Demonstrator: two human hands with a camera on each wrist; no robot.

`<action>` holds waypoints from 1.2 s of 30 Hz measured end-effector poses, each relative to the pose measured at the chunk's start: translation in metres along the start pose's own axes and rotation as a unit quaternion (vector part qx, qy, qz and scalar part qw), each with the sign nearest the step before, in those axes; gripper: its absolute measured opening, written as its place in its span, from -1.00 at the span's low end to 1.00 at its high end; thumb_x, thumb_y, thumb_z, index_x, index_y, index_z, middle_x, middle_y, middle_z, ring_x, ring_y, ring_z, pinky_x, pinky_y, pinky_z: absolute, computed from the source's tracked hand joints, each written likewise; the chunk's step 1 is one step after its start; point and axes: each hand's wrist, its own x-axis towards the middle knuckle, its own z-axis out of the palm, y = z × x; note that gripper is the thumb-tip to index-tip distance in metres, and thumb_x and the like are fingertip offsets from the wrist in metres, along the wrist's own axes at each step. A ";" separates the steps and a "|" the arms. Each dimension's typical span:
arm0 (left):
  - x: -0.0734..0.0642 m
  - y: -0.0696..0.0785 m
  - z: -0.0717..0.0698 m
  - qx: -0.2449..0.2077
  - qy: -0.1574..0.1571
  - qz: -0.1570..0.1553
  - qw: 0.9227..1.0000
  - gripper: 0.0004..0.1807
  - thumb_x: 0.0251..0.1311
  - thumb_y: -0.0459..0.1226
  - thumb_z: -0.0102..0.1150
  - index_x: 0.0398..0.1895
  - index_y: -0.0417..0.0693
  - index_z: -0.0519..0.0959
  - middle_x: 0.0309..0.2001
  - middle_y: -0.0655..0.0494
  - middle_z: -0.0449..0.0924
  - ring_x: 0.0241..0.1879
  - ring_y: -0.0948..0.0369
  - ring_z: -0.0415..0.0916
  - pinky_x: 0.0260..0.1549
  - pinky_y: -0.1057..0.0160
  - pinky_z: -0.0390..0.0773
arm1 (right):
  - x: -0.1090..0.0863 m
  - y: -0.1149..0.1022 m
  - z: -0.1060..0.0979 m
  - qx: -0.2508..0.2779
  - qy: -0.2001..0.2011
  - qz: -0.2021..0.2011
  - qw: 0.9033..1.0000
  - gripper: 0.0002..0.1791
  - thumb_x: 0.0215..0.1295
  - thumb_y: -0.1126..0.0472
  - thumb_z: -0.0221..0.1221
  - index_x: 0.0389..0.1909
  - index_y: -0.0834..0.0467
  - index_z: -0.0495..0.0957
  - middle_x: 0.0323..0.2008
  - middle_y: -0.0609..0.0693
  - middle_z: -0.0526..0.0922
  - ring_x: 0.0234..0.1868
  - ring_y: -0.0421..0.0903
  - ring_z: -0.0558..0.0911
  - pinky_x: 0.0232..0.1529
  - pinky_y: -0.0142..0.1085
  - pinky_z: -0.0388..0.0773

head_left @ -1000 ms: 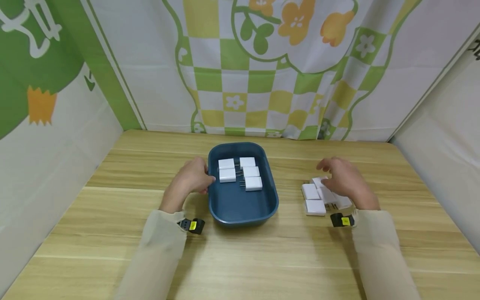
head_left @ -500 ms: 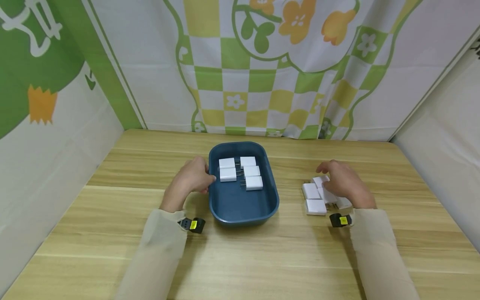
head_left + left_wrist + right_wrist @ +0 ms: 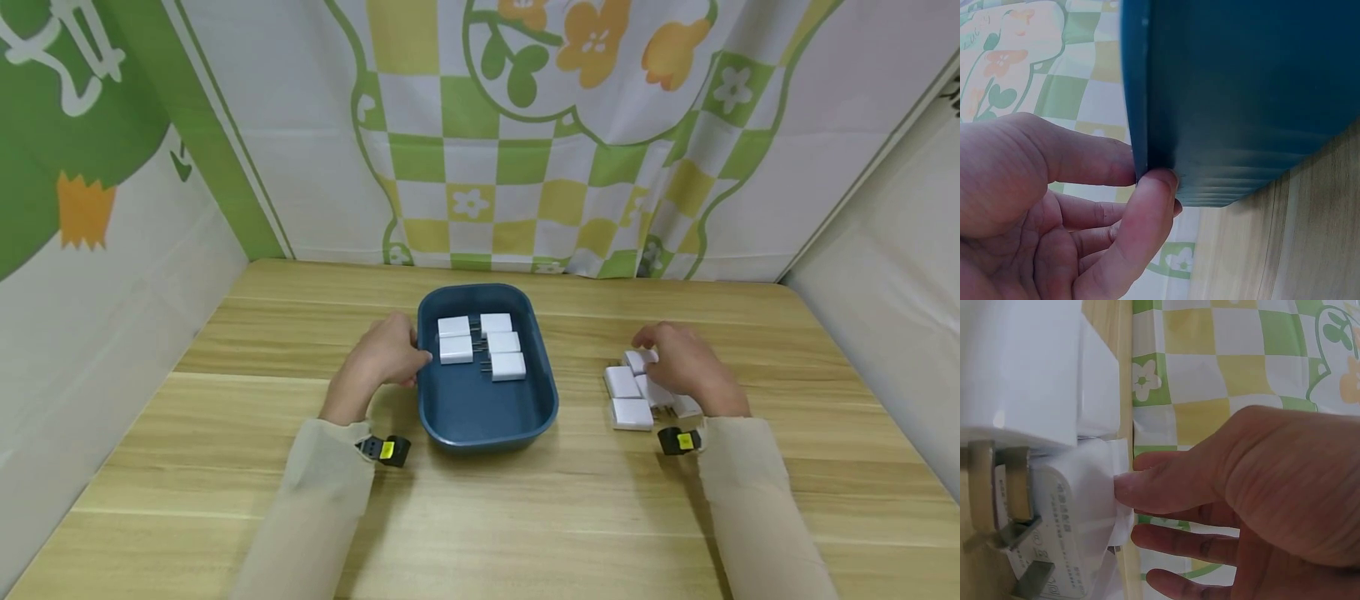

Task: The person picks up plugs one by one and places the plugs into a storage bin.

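Note:
My left hand (image 3: 382, 350) pinches the left rim of a dark blue plastic bin (image 3: 480, 433), thumb on one side of the wall and a finger on the other, as the left wrist view shows. Inside the bin lie several white plug chargers (image 3: 507, 367) in two columns, prongs facing inward. At the right, my right hand (image 3: 690, 367) reaches over a small pile of white chargers (image 3: 632, 414). Its thumb and index finger pinch the rearmost charger (image 3: 637, 360). In the right wrist view the thumb (image 3: 1147, 487) lies against the white casing; the other fingers are spread apart.
The wooden table (image 3: 480, 533) carries the bin and the pile. A patterned curtain (image 3: 525, 167) hangs along the table's back edge, with white fabric walls on both sides. Metal prongs (image 3: 1016, 481) stick out among the piled chargers.
My right hand has shifted slightly left and lower onto the rear of the pile, its fingers closing in on the rearmost charger. The left hand and the bin have stayed in place.

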 end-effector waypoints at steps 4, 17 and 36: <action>0.000 0.000 0.000 -0.002 -0.001 -0.001 1.000 -0.78 0.33 -0.35 0.17 -0.44 -0.33 0.64 -0.65 -0.01 0.58 -0.56 0.04 0.65 -0.54 0.26 0.47 | 0.001 0.000 0.002 0.003 -0.001 0.006 1.000 -0.62 0.23 0.46 0.20 0.09 0.34 0.60 0.07 0.35 0.60 0.09 0.29 0.56 -0.02 0.13 0.50; 0.000 0.000 0.000 0.002 -0.003 -0.006 1.000 -0.78 0.35 -0.34 0.16 -0.40 -0.34 0.63 -0.65 -0.01 0.58 -0.55 0.04 0.65 -0.54 0.26 0.46 | 0.007 0.001 0.006 0.003 -0.008 0.009 1.000 -0.57 0.24 0.45 0.18 0.16 0.35 0.57 0.17 0.42 0.53 0.22 0.38 0.47 0.14 0.23 0.42; 0.001 0.000 0.000 -0.001 -0.003 -0.011 1.000 -0.79 0.36 -0.33 0.17 -0.38 -0.32 0.64 -0.61 -0.03 0.60 -0.54 0.05 0.65 -0.52 0.26 0.47 | 0.011 -0.001 0.013 0.018 -0.015 0.039 0.999 -0.49 0.28 0.42 0.20 0.27 0.36 0.48 0.26 0.39 0.49 0.28 0.39 0.43 0.19 0.24 0.38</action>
